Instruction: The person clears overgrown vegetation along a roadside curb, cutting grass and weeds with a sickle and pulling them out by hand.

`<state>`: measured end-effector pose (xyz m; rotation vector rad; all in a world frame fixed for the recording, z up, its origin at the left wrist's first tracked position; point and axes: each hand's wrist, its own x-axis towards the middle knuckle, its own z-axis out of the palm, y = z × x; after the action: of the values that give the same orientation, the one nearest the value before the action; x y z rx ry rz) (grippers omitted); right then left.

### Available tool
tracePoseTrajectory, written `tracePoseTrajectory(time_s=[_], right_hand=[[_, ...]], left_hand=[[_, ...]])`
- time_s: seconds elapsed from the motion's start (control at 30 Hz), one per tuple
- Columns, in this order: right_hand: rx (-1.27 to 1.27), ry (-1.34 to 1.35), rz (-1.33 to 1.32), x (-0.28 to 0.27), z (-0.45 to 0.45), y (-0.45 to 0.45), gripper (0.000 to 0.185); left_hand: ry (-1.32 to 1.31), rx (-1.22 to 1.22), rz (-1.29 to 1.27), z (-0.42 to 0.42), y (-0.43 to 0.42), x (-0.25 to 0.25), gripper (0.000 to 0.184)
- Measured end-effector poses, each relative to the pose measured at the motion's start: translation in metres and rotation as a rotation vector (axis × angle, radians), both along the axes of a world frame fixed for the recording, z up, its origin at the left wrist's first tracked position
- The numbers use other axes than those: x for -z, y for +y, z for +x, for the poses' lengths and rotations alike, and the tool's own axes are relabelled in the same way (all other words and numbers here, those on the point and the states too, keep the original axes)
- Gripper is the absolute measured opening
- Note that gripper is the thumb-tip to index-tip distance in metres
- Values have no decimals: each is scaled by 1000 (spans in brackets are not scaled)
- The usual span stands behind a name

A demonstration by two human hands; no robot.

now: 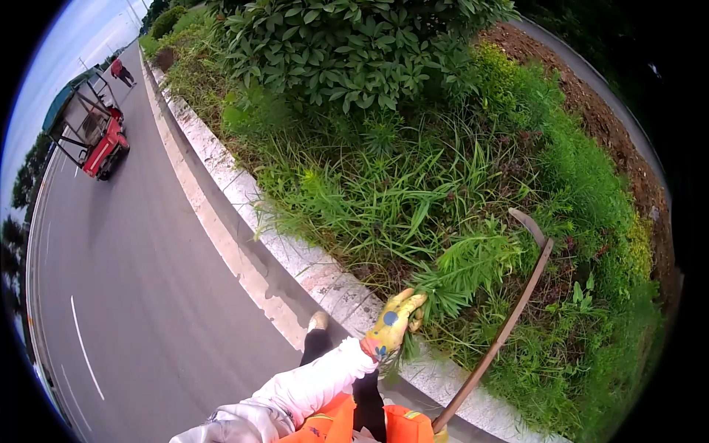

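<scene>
Beside the weeds (478, 262), the sickle (507, 332) (blade (529, 224) leftward) slants up rightward.

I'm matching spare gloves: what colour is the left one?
The left glove is mostly yellow with blue marks, best seen in the head view.

Long wooden-handled sickle (504, 334), slanted, curved blade (529, 224) uppermost, green leafy stems (461, 275), bunched in the left hand (395, 320)
</scene>
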<state>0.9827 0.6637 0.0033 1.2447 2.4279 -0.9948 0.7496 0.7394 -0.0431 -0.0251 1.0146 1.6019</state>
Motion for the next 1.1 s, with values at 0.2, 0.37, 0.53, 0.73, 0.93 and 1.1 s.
tracePoseTrajectory(time_s=[0.2, 0.37, 0.53, 0.73, 0.93, 1.1], right_hand=[[-89, -87, 59, -33, -65, -6, 23], [-132, -62, 142, -6, -114, -29, 24], [-126, -52, 104, -13, -194, -39, 24], [-116, 34, 59, -21, -268, -45, 25], [-79, 127, -35, -16, -297, -51, 26], [7, 125, -114, -8, -336, -65, 27]], left_hand=[[47, -326, 171, -122, -79, -83, 16], [180, -695, 57, -237, -176, -102, 14], [375, -882, -124, -346, -262, -119, 13], [321, -972, -282, -421, -335, -102, 12], [355, -979, -375, -477, -411, -65, 11], [390, -973, -381, -562, -430, -10, 16]])
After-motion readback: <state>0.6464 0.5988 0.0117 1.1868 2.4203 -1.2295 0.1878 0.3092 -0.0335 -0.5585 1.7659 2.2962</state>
